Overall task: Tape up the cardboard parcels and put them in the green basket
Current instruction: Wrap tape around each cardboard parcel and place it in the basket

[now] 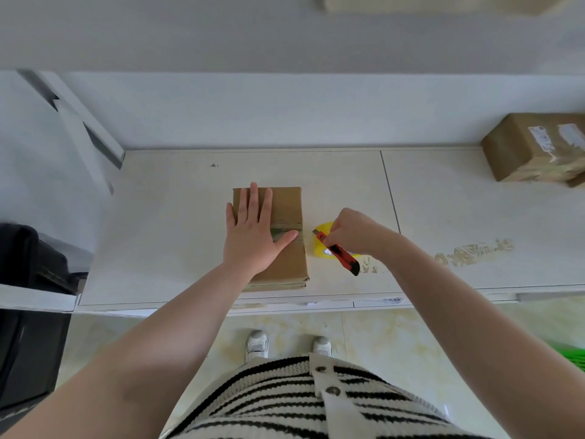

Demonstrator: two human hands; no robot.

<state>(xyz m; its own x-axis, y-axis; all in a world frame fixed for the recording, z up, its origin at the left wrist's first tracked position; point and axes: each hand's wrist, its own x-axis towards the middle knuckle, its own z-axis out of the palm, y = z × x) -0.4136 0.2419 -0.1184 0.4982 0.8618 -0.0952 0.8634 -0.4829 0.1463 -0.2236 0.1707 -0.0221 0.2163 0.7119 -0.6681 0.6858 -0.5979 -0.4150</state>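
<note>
Left to right, starting with progress. Left hand (pixel 253 229) flat on top of the small brown cardboard parcel (pixel 285 248), fingers straight and spread, pressing down over a strip of clear tape that crosses the top. So at least one band looks laid on this one. Right beside the parcel: right hand (pixel 351 232) with its grip curled tight round an orange-and-black utility knife (pixel 338 253), blade end pointing at the parcel's right edge. Under that hand, a yellow roll of tape (pixel 326 242) sitting on the surface, mostly hidden. Probably about to cut the tape free, or just cut it; can't tell which.

Further right, near the wall: another brown cardboard parcel with white labels (pixel 535 147), shiny with tape already, maybe stacked on a second one. Not in the basket yet. Bottom right corner: just a sliver of the green plastic basket (pixel 574 356) down on the floor, contents out of view. So roughly mid-task.

Surface-wise: pale cream tiled surface (pixel 177 223), scuffed, with a patch of old brownish residue on the right side. White wall behind. Dark bag or case off to the far left, pale marbled floor tiles below, white trainers, striped knit top.
</note>
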